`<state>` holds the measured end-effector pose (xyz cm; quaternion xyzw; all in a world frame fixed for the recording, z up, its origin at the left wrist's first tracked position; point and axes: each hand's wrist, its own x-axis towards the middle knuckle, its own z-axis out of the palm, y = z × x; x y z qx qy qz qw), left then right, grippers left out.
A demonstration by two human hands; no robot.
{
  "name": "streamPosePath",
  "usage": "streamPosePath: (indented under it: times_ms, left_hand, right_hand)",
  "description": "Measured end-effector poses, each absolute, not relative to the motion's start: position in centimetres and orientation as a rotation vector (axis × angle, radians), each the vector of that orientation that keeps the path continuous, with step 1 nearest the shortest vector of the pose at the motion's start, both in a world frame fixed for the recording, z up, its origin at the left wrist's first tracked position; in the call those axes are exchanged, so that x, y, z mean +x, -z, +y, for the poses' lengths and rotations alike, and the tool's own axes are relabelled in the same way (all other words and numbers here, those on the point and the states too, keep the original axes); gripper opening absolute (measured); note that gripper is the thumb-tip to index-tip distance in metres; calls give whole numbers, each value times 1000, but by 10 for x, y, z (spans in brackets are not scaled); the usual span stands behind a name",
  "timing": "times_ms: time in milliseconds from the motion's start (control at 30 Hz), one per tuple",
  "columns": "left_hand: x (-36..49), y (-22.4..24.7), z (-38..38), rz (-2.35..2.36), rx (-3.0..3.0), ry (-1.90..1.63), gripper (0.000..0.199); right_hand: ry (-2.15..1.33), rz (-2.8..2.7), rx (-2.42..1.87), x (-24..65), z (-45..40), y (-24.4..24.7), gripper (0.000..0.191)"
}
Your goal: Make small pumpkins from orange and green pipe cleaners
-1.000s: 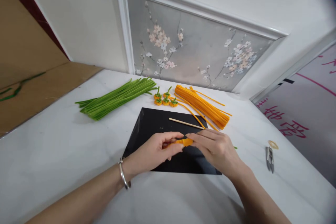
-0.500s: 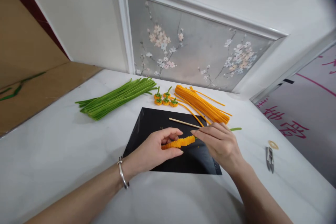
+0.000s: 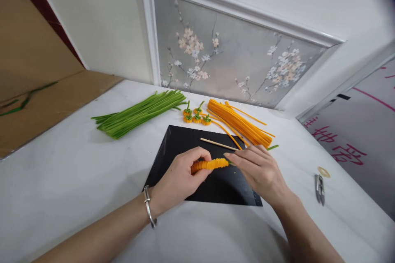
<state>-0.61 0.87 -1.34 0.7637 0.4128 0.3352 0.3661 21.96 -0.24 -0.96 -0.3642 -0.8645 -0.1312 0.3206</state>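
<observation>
Over a black sheet [image 3: 173,148] my left hand [image 3: 180,176] pinches an orange pipe-cleaner coil [image 3: 217,164], thumb and fingers closed around its left part. The coil is ribbed and lies nearly level. At its right end my right hand [image 3: 262,170] has its fingers closed on a green pipe cleaner [image 3: 231,163] that comes out of the coil. A green tip [image 3: 273,147] shows beyond the right hand; the stretch between is hidden by the fingers. Just behind that hand, a thin wooden stick [image 3: 217,144] rests on the sheet.
A bundle of green pipe cleaners [image 3: 138,115] lies at the back left, and orange pipe cleaners [image 3: 240,123] at the back right. Between them sit several small orange pieces with green tops [image 3: 196,118]. Thread snips [image 3: 320,191] and a pale ring [image 3: 324,171] lie at the right.
My left thumb and fingers have closed onto the orange coil, where they were spread around it before. The green tip beyond my right hand sticks out less and sits slightly further left.
</observation>
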Motion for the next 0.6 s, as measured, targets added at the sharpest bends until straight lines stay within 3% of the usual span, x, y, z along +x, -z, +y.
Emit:
streamPosePath:
  times_ms: [267, 467, 600]
  left_hand:
    - [-5, 20, 10, 1071, 1861, -910, 31]
    - [-8, 23, 13, 1074, 1871, -920, 26]
    - [-8, 24, 11, 1117, 2043, -993, 27]
  right_hand:
    - [353, -2263, -992, 220, -2, 13, 21]
    - [278, -2312, -1083, 214, -5, 15, 22]
    - [172, -2303, -1167, 205, -6, 21, 35]
